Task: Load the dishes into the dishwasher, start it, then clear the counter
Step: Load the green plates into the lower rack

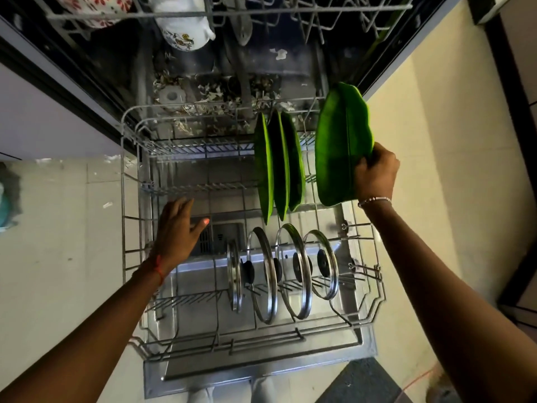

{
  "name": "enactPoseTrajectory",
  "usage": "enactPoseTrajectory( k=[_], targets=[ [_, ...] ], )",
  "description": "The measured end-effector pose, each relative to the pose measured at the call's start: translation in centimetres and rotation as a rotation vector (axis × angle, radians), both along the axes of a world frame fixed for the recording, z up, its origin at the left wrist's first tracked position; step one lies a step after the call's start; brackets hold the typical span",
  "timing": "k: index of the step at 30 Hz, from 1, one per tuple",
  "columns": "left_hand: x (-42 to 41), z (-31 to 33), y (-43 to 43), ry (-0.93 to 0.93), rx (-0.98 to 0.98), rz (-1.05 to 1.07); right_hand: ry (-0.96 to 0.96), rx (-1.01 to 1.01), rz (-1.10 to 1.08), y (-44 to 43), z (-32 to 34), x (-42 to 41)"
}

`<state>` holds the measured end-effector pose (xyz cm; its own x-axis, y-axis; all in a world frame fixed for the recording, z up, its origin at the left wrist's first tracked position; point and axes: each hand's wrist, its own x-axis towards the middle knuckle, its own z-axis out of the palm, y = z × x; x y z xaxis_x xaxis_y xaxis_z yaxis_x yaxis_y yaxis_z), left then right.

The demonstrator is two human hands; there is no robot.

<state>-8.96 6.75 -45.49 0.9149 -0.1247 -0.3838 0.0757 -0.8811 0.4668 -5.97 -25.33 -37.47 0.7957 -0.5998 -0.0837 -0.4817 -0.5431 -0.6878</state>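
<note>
Pale floor tiles (72, 242) flank the open dishwasher door (290, 363); over the pulled-out lower rack (128, 216) my right hand (376, 174) grips a green plate (340, 146) by its near edge, upright, just right of three green plates (279, 167) standing in the far tines. My left hand (177, 228) hovers with loose fingers over the rack's left side, holding nothing, and four glass lids (293, 271) stand in the near row. Markings on the door's dark dispenser (220, 239) are too small to read, and the upper rack (232, 13) with its patterned mugs (186, 30) is cut off at the top.
</note>
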Motion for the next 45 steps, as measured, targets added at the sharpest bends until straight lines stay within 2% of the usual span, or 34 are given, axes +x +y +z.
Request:
enactPoseTrajectory(
  k=[4,16,28,36,40,45],
  targets=[
    [-0.1,-1.1,0.9,0.041,0.098,-0.066,0.108,-0.047,0.06,0.8,-0.9,0.7],
    [-0.5,-2.3,2.2,0.072,0.118,-0.058,0.264,-0.123,0.123,2.7,-2.8,1.9],
    [-0.4,-2.8,2.9,0.073,0.132,-0.047,0.269,-0.134,0.133,3.3,-3.3,2.9],
    [0.2,-3.4,3.7,0.058,0.167,-0.073,0.191,-0.238,0.114,1.5,-2.3,2.8],
    [0.7,-3.4,4.1,0.069,0.185,-0.076,0.182,-0.185,0.072,1.1,-2.5,2.9],
    [1.2,-3.0,4.1,0.072,0.2,-0.082,0.198,-0.193,0.122,2.1,-2.8,2.7]
  ],
)
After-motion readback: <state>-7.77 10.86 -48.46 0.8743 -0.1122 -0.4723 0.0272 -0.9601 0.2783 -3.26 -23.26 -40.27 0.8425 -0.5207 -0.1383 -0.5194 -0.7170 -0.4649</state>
